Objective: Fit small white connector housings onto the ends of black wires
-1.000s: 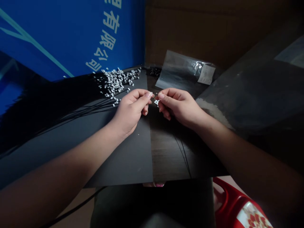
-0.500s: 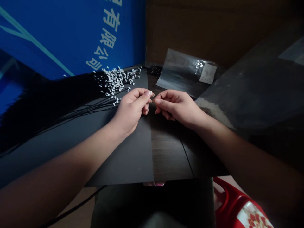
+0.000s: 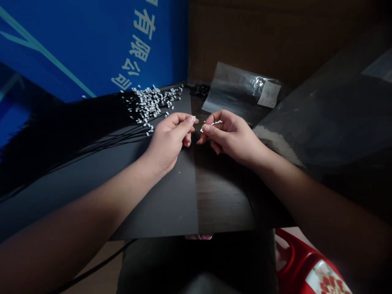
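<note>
My left hand (image 3: pixel 177 132) is closed, thumb and forefinger pinching a small white connector (image 3: pixel 194 118). Just to its right, my right hand (image 3: pixel 228 132) pinches another small white connector (image 3: pixel 201 130) at its fingertips. More white bits (image 3: pixel 217 122) show between the right thumb and forefinger; whether they are held or lie behind is unclear. A thin black wire (image 3: pixel 250 200) curves over the dark wooden surface below the right hand; its upper end is hidden. Behind my left hand lies a large bundle of black wires (image 3: pixel 76 122) tipped with white connectors (image 3: pixel 150 104).
A clear plastic bag with a label (image 3: pixel 232 92) lies at the back. To the right, a larger plastic bag (image 3: pixel 330 118) stands by a pile of small white pieces (image 3: pixel 277 141). A blue printed panel (image 3: pixel 82 36) rises at back left. A red container (image 3: pixel 298 257) is below the table edge.
My right hand has drawn slightly away from the left, and the white connector at its fingertips now shows. The black wire below has shifted right. My left hand has barely moved.
</note>
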Available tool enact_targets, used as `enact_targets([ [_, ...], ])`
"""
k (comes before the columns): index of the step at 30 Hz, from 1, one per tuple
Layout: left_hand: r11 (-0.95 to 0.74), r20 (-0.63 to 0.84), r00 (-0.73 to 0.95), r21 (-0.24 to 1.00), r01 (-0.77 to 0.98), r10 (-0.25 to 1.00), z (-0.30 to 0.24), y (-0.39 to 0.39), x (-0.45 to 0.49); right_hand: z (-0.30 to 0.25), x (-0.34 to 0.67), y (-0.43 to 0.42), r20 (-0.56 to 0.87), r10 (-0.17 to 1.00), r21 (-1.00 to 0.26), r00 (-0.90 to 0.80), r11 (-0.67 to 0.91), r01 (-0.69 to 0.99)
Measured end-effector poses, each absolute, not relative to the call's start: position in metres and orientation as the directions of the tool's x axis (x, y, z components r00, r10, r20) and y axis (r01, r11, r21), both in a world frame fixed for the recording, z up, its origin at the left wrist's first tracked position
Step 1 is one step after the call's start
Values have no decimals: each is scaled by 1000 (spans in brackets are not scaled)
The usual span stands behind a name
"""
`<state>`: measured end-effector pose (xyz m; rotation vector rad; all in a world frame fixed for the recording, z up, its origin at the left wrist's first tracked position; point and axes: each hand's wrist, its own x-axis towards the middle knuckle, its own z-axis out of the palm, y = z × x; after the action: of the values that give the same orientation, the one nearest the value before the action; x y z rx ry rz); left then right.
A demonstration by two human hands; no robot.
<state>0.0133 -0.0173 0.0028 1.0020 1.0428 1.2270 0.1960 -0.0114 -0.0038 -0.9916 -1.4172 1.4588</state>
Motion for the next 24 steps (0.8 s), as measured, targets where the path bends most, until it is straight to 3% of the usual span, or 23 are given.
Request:
enact_targets([
  [24, 67, -56, 57, 978, -198, 997, 1, -18, 15, -1, 194, -15, 24, 950, -1000, -310, 27, 5],
])
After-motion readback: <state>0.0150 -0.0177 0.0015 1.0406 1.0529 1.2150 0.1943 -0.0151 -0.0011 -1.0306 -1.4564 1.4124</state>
